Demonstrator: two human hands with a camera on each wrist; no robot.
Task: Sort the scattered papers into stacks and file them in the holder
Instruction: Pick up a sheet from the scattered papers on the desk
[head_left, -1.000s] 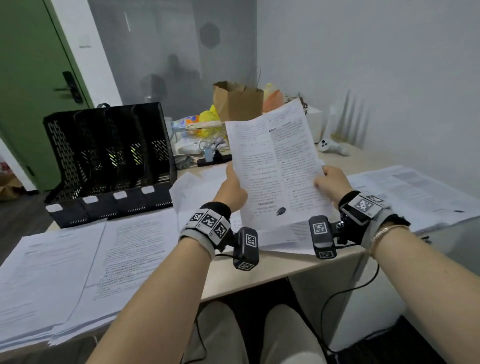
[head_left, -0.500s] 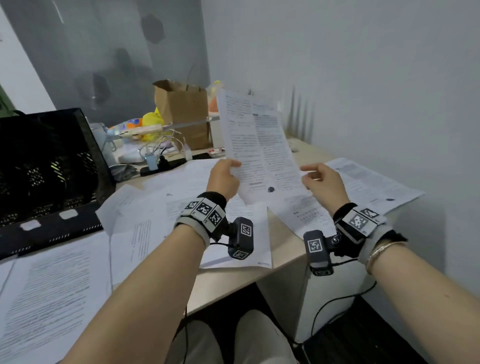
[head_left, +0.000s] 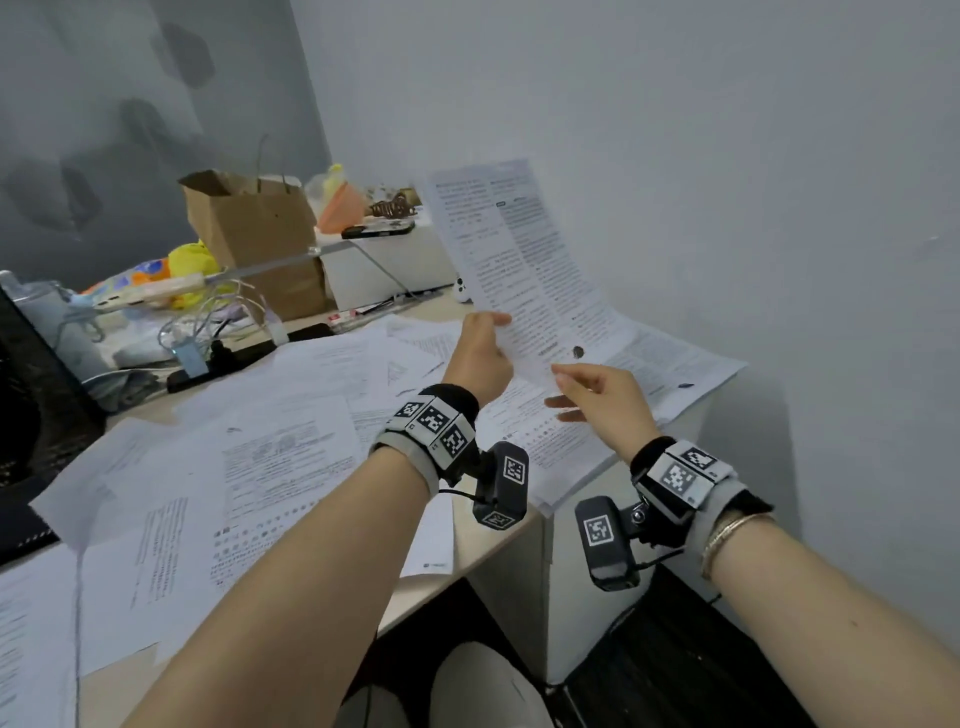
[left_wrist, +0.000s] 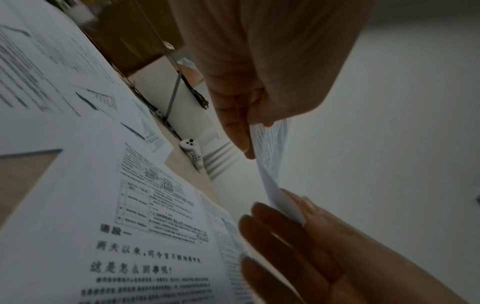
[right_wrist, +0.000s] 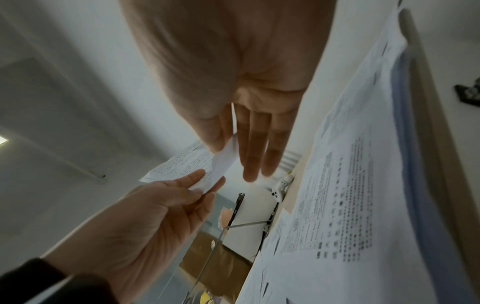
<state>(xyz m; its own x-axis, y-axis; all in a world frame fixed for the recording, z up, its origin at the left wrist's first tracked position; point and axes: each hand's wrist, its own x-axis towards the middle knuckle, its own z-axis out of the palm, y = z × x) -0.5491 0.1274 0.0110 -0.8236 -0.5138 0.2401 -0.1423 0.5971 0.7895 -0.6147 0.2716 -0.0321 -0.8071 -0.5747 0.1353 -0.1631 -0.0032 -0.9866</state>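
Note:
I hold one printed sheet (head_left: 524, 260) upright above the right part of the desk, close to the wall. My left hand (head_left: 488, 338) pinches its lower left edge. My right hand (head_left: 563, 382) pinches its bottom edge between thumb and fingers, just right of the left hand. The left wrist view shows the sheet (left_wrist: 270, 164) edge-on between both pinches, and the right wrist view shows the same sheet (right_wrist: 223, 162). Scattered papers (head_left: 270, 452) cover the desk under my arms. A paper stack (head_left: 670, 364) lies by the wall. A slice of the black file holder (head_left: 21, 395) shows at the left edge.
A brown paper bag (head_left: 254, 234), a white box (head_left: 384, 265) with a phone on it, cables and a charger (head_left: 197, 353) crowd the back of the desk. A white controller (head_left: 462, 291) lies behind the sheet. The grey wall is close on the right.
My view has swung right, so the holder is almost out of frame. The sheet moved right toward the wall. My right hand shifted from its right edge to its bottom edge, nearer the left hand.

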